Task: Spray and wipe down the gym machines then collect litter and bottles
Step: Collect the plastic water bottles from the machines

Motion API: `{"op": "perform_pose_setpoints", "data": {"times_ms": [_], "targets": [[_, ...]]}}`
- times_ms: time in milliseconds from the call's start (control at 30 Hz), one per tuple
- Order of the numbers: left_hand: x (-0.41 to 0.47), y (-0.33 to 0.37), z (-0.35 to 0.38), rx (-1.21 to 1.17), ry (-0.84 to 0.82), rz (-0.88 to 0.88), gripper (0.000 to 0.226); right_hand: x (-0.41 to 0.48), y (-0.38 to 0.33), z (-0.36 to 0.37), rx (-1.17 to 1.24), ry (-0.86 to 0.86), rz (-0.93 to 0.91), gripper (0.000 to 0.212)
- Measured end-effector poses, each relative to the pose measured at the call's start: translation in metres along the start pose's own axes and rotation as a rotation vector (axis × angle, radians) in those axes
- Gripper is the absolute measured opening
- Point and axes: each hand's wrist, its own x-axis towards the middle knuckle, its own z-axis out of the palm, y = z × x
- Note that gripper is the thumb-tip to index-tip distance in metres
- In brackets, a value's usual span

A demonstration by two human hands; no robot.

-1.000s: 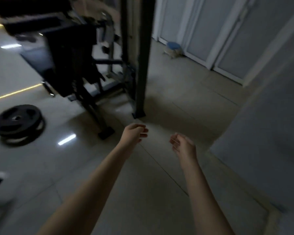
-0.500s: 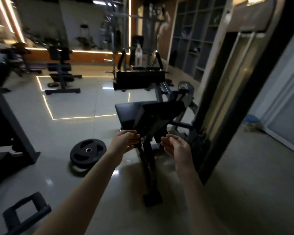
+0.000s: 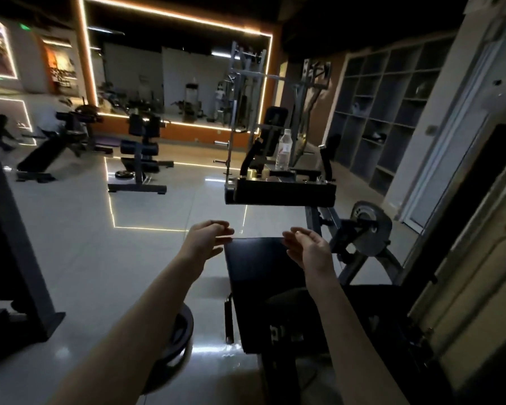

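At the far left a dark, square-section steel post (image 3: 15, 229) rises from a flat foot on the floor (image 3: 85, 244), which is pale, glossy tile streaked with light. Further back stands a bench (image 3: 140, 159) with black rolled pads on a T-shaped base. A round black weight plate (image 3: 179, 340) lies flat on the tiles, partly hidden under the left forearm.

The left hand (image 3: 208, 241) is held out in mid-air – fingers loosely curled, nothing in it. Just to its right is the machine's seat pad (image 3: 257, 258), a smooth, dark, squarish cushion. Beyond it, a clear plastic bottle (image 3: 284, 150) with a pale label stands upright on a long black padded platform (image 3: 284, 195); how full it is cannot be told.

The right hand (image 3: 310, 249) hovers over the seat pad's far corner, palm turned inward, fingers relaxed and empty. Right of it, a grey metal disc (image 3: 368, 229) sits on the machine's axle. Against the right wall, grey open cubby shelves (image 3: 386, 112) hold a few dark items – too dim to identify.
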Motion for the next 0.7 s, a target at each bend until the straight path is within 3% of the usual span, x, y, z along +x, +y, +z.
{"op": "perform_pose_setpoints", "data": {"times_ms": [267,500,700], "targets": [[0.193,0.027,-0.006,0.053,-0.053,0.013,0.026,0.157,-0.004,0.069,0.029,0.104,-0.039,0.022],[0.332,0.036,0.028,0.115,-0.120,0.010,0.017,0.284,-0.005,0.087,0.084,0.177,-0.065,0.021],[0.482,0.027,0.066,0.254,-0.122,0.071,0.024,0.430,0.008,0.098,0.154,0.169,-0.090,0.021]]}}
